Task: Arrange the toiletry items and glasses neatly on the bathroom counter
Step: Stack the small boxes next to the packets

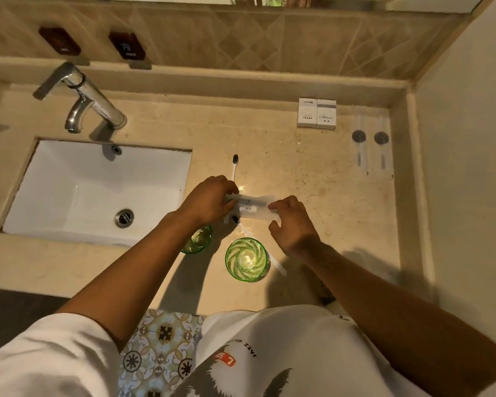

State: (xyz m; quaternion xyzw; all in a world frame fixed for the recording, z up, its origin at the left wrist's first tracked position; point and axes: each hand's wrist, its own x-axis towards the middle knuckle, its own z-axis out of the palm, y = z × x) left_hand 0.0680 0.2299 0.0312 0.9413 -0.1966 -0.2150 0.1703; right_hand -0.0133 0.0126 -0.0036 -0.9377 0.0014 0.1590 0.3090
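Left hand fingers curled, pinching the left end of white packet; right hand index and thumb pinch the right end. Packet over mid counter, right of sink, crossing toothbrush; green glass just in front.

Two glasses, two toothbrushes, two boxes, two bottles, one packet.

Both forearms bare, stretched forward, converging toward midline. Left hand: back of hand up, wrist straight, fingers curled, pinching left end of white packet. Right hand: back up, forefinger and thumb curled onto packet's right end.
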